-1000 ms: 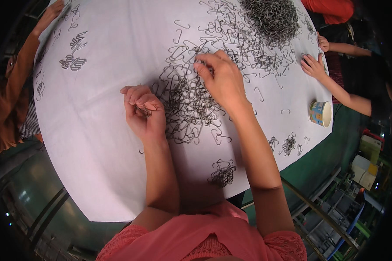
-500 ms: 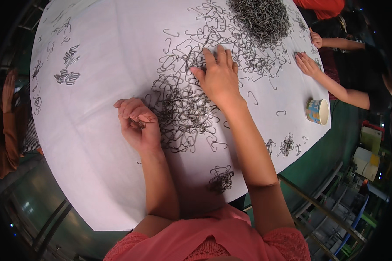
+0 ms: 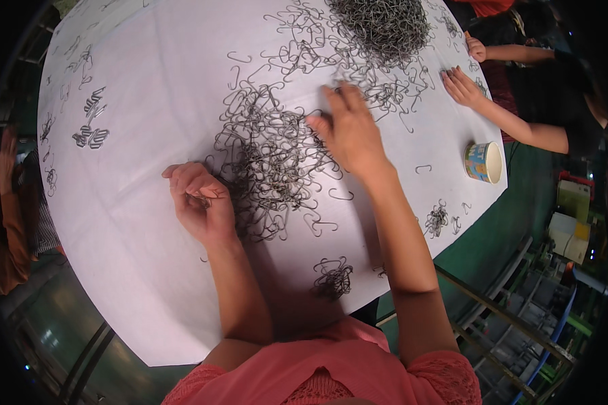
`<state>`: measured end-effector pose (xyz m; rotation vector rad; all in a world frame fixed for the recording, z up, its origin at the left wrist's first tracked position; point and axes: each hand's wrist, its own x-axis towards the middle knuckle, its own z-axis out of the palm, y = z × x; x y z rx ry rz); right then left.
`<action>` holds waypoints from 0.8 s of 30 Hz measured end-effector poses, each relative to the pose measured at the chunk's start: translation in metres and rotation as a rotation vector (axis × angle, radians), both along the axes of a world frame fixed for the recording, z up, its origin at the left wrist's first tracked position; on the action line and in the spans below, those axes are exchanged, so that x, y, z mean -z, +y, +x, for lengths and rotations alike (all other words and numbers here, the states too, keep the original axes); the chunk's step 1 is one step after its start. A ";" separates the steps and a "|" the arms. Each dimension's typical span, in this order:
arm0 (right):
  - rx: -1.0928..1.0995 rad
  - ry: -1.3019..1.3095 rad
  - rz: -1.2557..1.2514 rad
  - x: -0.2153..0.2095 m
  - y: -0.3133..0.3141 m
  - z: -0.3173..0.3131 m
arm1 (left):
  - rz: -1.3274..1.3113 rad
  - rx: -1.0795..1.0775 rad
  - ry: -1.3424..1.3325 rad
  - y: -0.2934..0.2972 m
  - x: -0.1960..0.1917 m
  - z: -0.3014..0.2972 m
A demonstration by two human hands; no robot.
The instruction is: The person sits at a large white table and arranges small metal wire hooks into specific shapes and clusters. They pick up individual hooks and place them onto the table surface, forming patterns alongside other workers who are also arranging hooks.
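A loose pile of grey metal wire hooks [image 3: 270, 158] lies on the white-covered table between my hands. My left hand [image 3: 204, 202] rests at the pile's left edge, palm turned up and fingers curled in. A few hooks [image 3: 200, 200] show in its grip, partly hidden by the fingers. Over the right side of the pile is my right hand [image 3: 352, 131], palm down with fingers spread and slightly blurred. Nothing shows held in it. More scattered hooks [image 3: 304, 50] stretch beyond it toward a dense dark heap of hooks [image 3: 385, 30] at the far side.
A paper cup [image 3: 483, 163] stands near the right table edge. Small hook clusters lie near me [image 3: 333, 277] and at right [image 3: 436, 219]; sorted groups [image 3: 91, 137] sit at left. Another person's hands [image 3: 463, 88] rest at the far right; one more person [image 3: 10, 202] is at left.
My right hand has drawn hooks toward me, so the near pile is more compact and a gap separates it from the farther hooks. That hand has shifted right. My left hand stays curled.
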<state>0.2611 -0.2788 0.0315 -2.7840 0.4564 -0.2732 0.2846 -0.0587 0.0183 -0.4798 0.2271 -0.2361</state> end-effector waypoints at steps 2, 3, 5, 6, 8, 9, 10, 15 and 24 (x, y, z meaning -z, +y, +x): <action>-0.178 0.043 0.313 -0.024 0.016 -0.011 | 0.002 -0.008 -0.009 -0.001 0.000 -0.001; -0.188 -0.019 0.205 -0.022 0.020 -0.016 | 0.003 -0.011 -0.014 -0.001 0.000 -0.001; -0.090 -0.027 0.137 -0.020 0.014 -0.022 | -0.003 -0.009 -0.019 -0.001 0.001 -0.001; -0.042 -0.032 0.104 -0.019 0.010 -0.025 | -0.005 -0.009 -0.024 -0.001 0.000 0.000; -0.041 0.022 0.080 -0.014 0.008 -0.035 | 0.005 -0.011 -0.026 -0.001 0.000 0.000; -0.077 0.048 0.098 -0.016 0.009 -0.041 | 0.009 -0.015 -0.025 -0.001 0.000 0.000; -0.114 0.075 0.116 -0.018 0.010 -0.045 | 0.011 -0.013 -0.027 -0.001 0.000 0.000; 0.014 0.054 0.234 -0.034 -0.002 -0.044 | 0.013 -0.010 -0.028 0.000 0.000 -0.001; 0.184 0.093 0.106 -0.029 -0.049 -0.038 | -0.013 0.002 0.003 0.000 -0.004 0.000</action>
